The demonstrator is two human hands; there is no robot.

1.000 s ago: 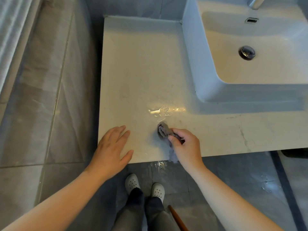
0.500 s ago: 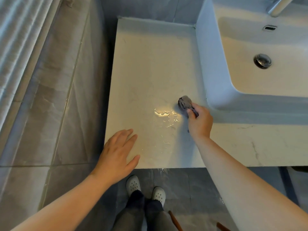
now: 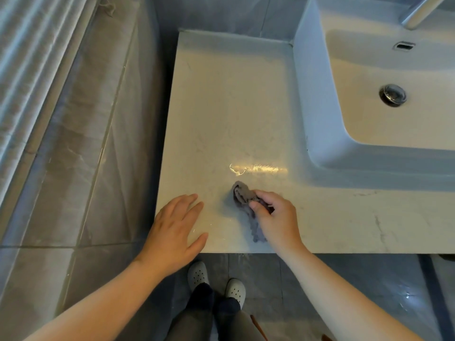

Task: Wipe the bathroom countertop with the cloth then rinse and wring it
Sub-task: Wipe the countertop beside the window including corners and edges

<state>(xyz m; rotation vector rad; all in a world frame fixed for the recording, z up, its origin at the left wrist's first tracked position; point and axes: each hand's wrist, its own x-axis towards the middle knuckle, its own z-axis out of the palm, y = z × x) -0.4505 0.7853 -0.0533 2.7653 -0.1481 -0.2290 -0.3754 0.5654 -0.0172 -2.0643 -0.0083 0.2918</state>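
A hand rubs the counter with a small rag.

The left hand [image 3: 176,232] lies flat with straight fingers near the front edge of the pale stone countertop [image 3: 229,99]. Just beside it, the right hand [image 3: 275,221] pinches the crumpled grey cloth [image 3: 242,196] on the counter. Past them shines a wet patch [image 3: 257,168], then the white sink [image 3: 317,134].

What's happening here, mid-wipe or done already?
Mid-wipe. The person's right hand grips a bunched grey cloth pressed on the countertop near its front edge, just below a shiny wet streak. The left hand lies flat on the front left corner, holding nothing. The sink sits to the right, with no water visibly running. Rinsing and wringing are not yet done.
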